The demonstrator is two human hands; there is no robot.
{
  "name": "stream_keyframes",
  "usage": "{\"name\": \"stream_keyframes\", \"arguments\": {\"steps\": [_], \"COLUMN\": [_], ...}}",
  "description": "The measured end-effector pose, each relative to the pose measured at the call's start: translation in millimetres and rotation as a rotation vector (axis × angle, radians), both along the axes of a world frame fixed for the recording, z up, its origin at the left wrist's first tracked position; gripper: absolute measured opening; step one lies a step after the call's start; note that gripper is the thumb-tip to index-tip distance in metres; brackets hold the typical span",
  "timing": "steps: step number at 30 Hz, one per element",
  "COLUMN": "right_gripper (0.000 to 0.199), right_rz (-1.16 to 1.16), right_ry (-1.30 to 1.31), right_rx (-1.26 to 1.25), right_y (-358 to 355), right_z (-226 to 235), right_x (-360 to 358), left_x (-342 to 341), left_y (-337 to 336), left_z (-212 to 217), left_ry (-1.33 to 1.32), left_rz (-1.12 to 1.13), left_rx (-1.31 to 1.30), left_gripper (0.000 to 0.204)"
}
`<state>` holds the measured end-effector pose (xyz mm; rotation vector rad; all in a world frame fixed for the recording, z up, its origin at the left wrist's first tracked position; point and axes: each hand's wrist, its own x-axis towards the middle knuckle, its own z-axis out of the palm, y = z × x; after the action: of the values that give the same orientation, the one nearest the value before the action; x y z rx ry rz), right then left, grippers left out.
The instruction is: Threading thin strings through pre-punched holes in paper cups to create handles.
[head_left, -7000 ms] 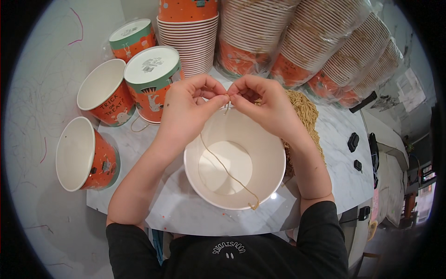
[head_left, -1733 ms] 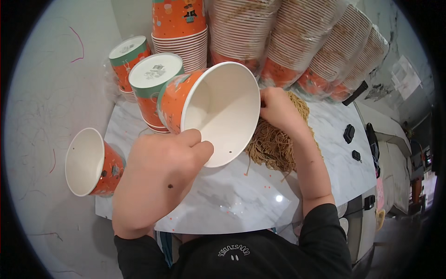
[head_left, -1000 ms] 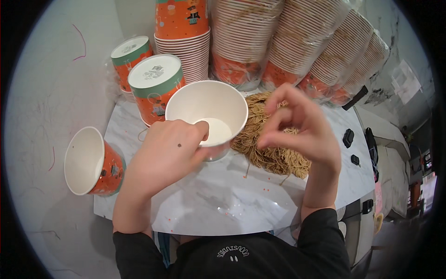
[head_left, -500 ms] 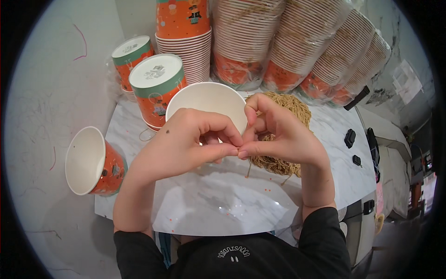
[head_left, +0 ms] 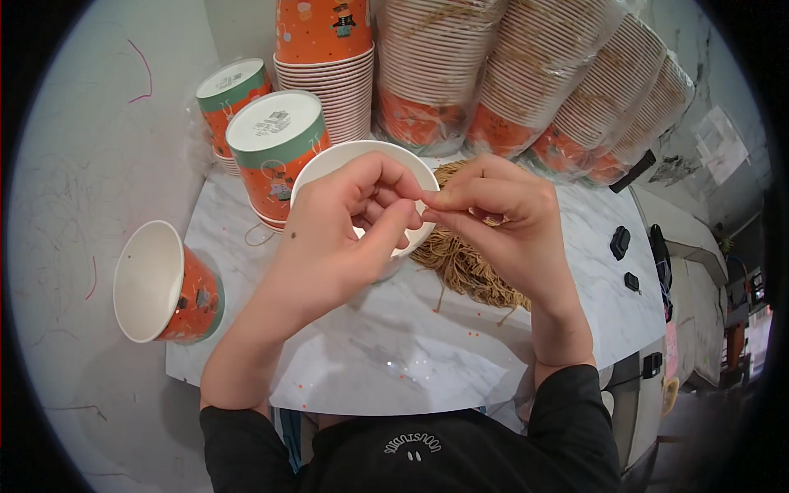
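Note:
My left hand [head_left: 329, 234] and my right hand [head_left: 514, 218] meet fingertip to fingertip over a white-lined paper bucket [head_left: 327, 164] standing open end up. The right thumb and index finger are pinched together. On the left, the fingers are curled, with the index fingertip against the right fingertips and the thumb slightly apart from it. Whatever sits between the fingertips is too small to make out. Behind and below the right hand lies a heap of tan twine cords [head_left: 468, 271], partly covered by that hand.
An orange paper bucket [head_left: 197, 296] rests on its side at the left. Upside-down buckets [head_left: 279, 160] and a tall stack [head_left: 325, 90] stand behind. Several plastic-wrapped bucket stacks [head_left: 436, 74] line the back. Small black objects [head_left: 620, 243] and orange specks lie on the marble-patterned table [head_left: 370, 329].
Both hands have risen slightly, away from me. The left thumb has drawn back from the right thumb, and the right fingers have closed into a straighter pinch.

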<state>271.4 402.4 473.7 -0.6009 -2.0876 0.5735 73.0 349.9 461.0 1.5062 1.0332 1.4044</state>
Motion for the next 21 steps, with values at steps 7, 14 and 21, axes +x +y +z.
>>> {"name": "stream_keyframes", "arguments": {"steps": [7, 14, 21], "right_gripper": [0.017, 0.017, 0.020], "right_rz": [-0.027, -0.029, 0.017], "right_ry": [-0.087, -0.093, -0.009], "right_rx": [0.076, 0.002, 0.158], "right_y": [2, 0, 7], "right_z": [-7, 5, -1], "right_x": [1, 3, -1], "left_x": [-3, -8, -6], "left_y": [4, 6, 5], "left_z": [0, -1, -1], "left_ry": [0.183, 0.044, 0.056], "left_rz": [0.006, -0.081, -0.071], "left_rx": [-0.173, -0.139, -0.113], "left_gripper": [0.016, 0.018, 0.018]}}
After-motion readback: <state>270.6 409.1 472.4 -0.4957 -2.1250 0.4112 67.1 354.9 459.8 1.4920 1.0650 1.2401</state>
